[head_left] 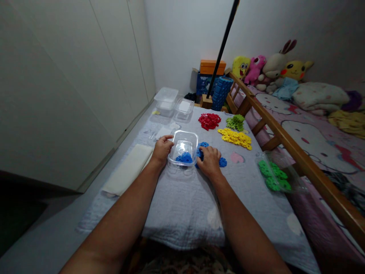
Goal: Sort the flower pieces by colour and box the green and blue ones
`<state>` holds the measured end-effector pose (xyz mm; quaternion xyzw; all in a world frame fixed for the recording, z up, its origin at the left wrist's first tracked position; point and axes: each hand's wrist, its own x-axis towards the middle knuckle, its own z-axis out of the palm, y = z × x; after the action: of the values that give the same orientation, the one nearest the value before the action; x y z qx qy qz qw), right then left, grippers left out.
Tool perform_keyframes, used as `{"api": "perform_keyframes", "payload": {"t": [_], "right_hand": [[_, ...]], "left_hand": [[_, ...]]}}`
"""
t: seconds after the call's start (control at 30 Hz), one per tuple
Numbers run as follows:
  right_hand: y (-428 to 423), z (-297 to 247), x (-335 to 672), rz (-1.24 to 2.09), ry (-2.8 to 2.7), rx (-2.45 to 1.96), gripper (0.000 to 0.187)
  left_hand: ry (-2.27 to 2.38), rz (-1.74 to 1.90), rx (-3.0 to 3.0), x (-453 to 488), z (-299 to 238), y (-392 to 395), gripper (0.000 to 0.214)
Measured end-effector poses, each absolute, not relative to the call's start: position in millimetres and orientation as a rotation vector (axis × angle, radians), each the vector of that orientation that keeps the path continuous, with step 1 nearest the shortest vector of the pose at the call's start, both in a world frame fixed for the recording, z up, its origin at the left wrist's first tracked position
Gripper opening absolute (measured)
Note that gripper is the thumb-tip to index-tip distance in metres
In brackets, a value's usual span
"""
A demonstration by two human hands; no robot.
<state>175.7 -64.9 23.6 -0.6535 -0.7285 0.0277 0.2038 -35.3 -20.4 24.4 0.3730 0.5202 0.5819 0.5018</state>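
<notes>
A clear plastic container (pixel 184 146) sits on the grey quilted cover (pixel 182 201), with several blue plastic discs (pixel 184 157) in its near end. My left hand (pixel 162 149) is closed on the container's left rim. My right hand (pixel 209 160) rests curled over a small pile of blue discs (pixel 203 145) just right of the container; one more blue disc (pixel 222 162) lies beside it.
Farther back lie piles of red discs (pixel 209 121), light green discs (pixel 235 122) and yellow discs (pixel 235 137). A clear container of green discs (pixel 274 176) sits at right by the wooden bed rail (pixel 288 144). Empty clear boxes (pixel 166 98) stand at the back left. A white folded pad (pixel 129 167) lies left.
</notes>
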Motion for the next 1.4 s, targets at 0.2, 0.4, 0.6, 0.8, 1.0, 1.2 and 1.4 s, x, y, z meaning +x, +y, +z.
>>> {"api": "perform_keyframes", "payload": {"t": [0.2, 0.4, 0.6, 0.8, 1.0, 1.2, 1.4], "right_hand": [[-64, 20, 176, 0.092, -1.986, -1.829, 0.035], [-63, 17, 178, 0.16, -1.921, -1.763, 0.028], [-62, 19, 179, 0.219, -1.87, -1.719, 0.022], [-61, 25, 179, 0.315, -1.791, -1.679, 0.006], [-61, 32, 182, 0.312, -1.568, -1.577, 0.003], [-67, 42, 179, 0.214, -1.467, -1.454, 0.009], [-75, 47, 168, 0.225, -1.545, -1.375, 0.008]], "left_hand": [[1.265, 1.398, 0.911, -36, 26, -21, 0.044], [1.276, 1.396, 0.93, -37, 25, -21, 0.043], [1.267, 1.401, 0.92, -36, 24, -21, 0.045], [1.27, 1.399, 0.924, -36, 24, -21, 0.046], [1.257, 1.399, 0.913, -35, 26, -22, 0.046], [1.258, 1.399, 0.913, -35, 26, -22, 0.045], [1.254, 1.389, 0.928, -35, 24, -21, 0.044]]}}
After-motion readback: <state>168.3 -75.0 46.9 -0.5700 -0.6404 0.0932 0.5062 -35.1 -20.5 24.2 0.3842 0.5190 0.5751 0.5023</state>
